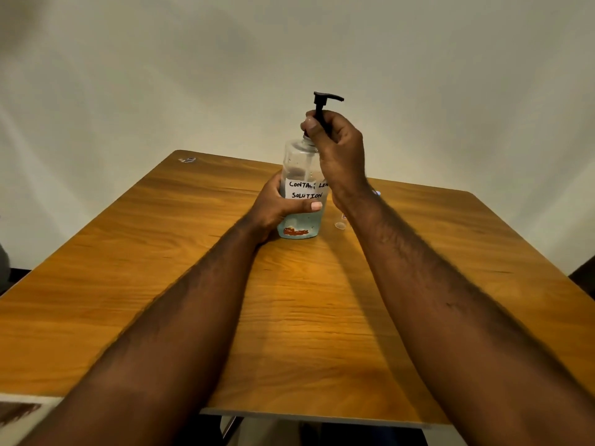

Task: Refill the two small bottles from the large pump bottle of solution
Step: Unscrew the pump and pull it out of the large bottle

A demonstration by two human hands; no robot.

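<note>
Wooden worktop [161,268], plain wall [161,75]. Pump bottle [300,162] stood mid-worktop, left hand [273,209] gripping its body, right hand [338,140] fingers clamped round pump neck [320,119]. Looked light, part-full, smooth plastic; hold low, twist at neck.

Clear bottle [302,162] w/ black pump [323,106], blue liquid; orange woodgrain table [193,268].

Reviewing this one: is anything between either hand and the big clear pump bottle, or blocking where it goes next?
No. The left hand already grips the clear pump bottle with the handwritten label, and the right hand grips its black pump neck. No small bottle is plainly visible, so that path cannot be judged.
</note>
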